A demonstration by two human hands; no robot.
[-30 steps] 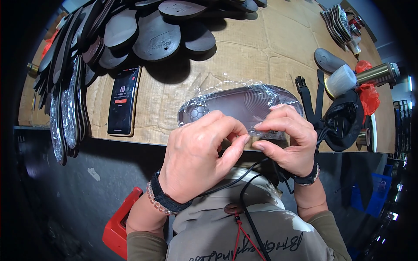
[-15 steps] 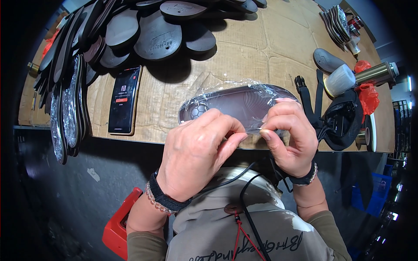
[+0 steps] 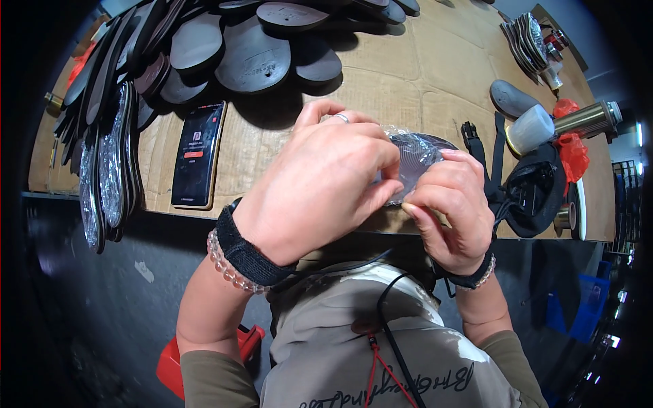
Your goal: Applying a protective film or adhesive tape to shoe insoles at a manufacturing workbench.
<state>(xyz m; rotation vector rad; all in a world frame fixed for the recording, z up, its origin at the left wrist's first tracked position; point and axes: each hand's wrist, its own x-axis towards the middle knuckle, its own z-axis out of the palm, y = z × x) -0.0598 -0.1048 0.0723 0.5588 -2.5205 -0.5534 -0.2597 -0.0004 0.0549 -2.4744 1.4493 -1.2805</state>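
Observation:
A dark insole [image 3: 418,160] with curved grooves lies at the table's front edge, wrapped in clear plastic film [image 3: 401,182]. My left hand [image 3: 326,170] is over its left part and hides most of it. The left fingers are curled, with thumb and forefinger close together at the film; their tips are partly hidden. At the insole's right end, my right hand [image 3: 454,207] has its fingers bent, and its thumb and forefinger pinch the film at the near edge. Each wrist has a black strap and a beaded bracelet.
Several dark insoles [image 3: 255,58] are piled at the far left, with film-wrapped ones [image 3: 112,163] beside them. A phone [image 3: 198,156] lies left of my hands. At the right are a black strapped pouch [image 3: 534,187], a roll of film [image 3: 530,129] on a metal tube, and red plastic [image 3: 573,156].
My left hand has moved up and away from me over the insole, covering its left part. My right hand stays nearly in place at the film.

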